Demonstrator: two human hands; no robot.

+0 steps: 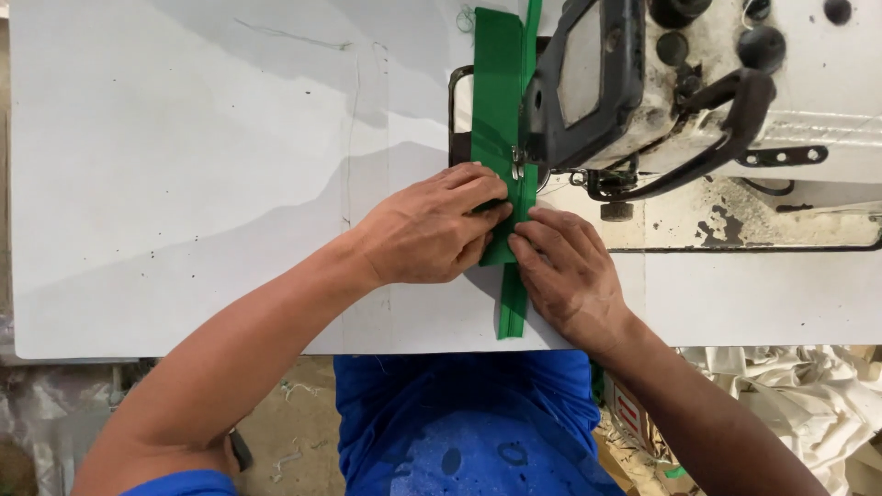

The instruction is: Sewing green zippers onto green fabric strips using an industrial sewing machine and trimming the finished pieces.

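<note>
On the flat white work table (184, 184), a narrow strip of bright green fabric (497, 92) ran lengthwise from the far edge, under the presser foot, down to the near edge, where its thin folded tail (511, 312) nearly reached the table rim. The table surface was scuffed, speckled with small dark marks, with faint pencil-like lines and a broad diagonal shadow across it. The worn white-and-black industrial sewing machine (717, 101) sat at the right, its paint chipped and grimy around the base, the small metal presser foot (518, 165) resting on the green strip. The left hand (432, 230) lay flat on the strip just below the foot, fingers together and extended, pressing the fabric down. The right hand (570, 271) lay beside it, touching the strip's right edge, fingers together, fingertips pinning the fabric; thumb was hidden, so could not tell if it pinched. Both hands were nearly touching each other. Below the table edge showed the person's blue clothing (469, 422), a dusty tan floor (294, 413) with thread scraps at left, and a heap of cream-coloured crumpled cloth (799, 395) at right.
</note>
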